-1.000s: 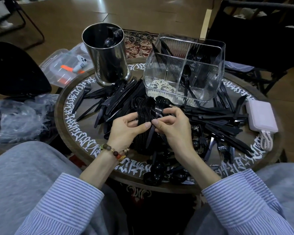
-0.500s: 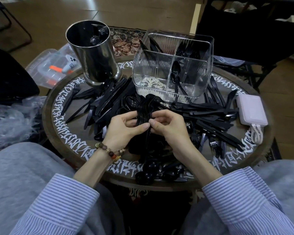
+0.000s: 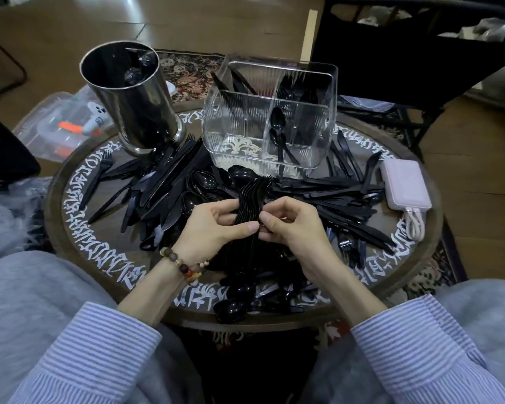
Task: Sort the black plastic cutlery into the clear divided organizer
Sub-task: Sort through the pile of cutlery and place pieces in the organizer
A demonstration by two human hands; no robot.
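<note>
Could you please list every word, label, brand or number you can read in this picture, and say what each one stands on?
No text can be read with confidence.
White script band round the table: stylised characters, not legible as words.
Steel canister: a faint vertical mark low on its wall, too blurred to read.
White power bank: no marking visible.
Clear organizer: no label visible.
Storage box on the floor: no readable text.

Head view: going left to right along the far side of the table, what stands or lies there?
steel canister → clear divided organizer → pale power bank, lying at the right rim with its white cable coiled just nearer the camera.
</note>
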